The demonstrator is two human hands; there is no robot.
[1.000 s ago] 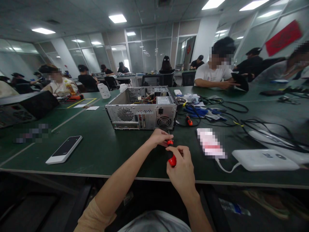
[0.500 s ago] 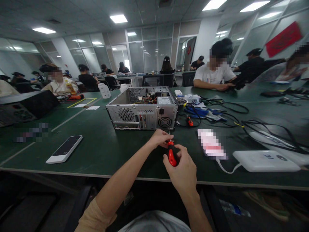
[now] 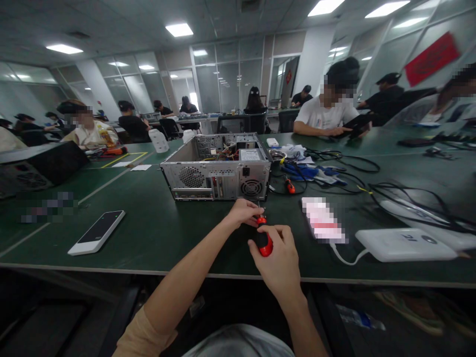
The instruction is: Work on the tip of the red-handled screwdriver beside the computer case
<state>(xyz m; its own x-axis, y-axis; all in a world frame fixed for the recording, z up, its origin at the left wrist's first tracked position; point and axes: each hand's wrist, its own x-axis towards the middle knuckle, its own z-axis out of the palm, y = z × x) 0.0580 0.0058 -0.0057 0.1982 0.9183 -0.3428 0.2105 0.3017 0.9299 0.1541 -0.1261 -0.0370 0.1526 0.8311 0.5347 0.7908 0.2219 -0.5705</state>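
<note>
My right hand (image 3: 279,255) is closed around the red and black handle of a screwdriver (image 3: 265,244), above the table near its front edge. The shaft points forward, away from me. My left hand (image 3: 245,213) pinches at the shaft just ahead of the handle; the tip is too small to make out. Right behind the hands stands an open computer case (image 3: 219,181), its rear panel facing me with the fan grille and slots showing. Coloured wires and a silver power supply (image 3: 250,154) show inside it.
A white handheld device (image 3: 97,232) lies left on the green table. To the right are a phone (image 3: 323,219), a white power bank (image 3: 407,244), blue gloves (image 3: 312,173), another screwdriver (image 3: 289,186) and black cables (image 3: 412,198). Other people sit beyond.
The screwdriver handle has turned in my right hand, and my fingers now wrap over its front part. My left hand keeps its pinch. The view has shifted slightly.
</note>
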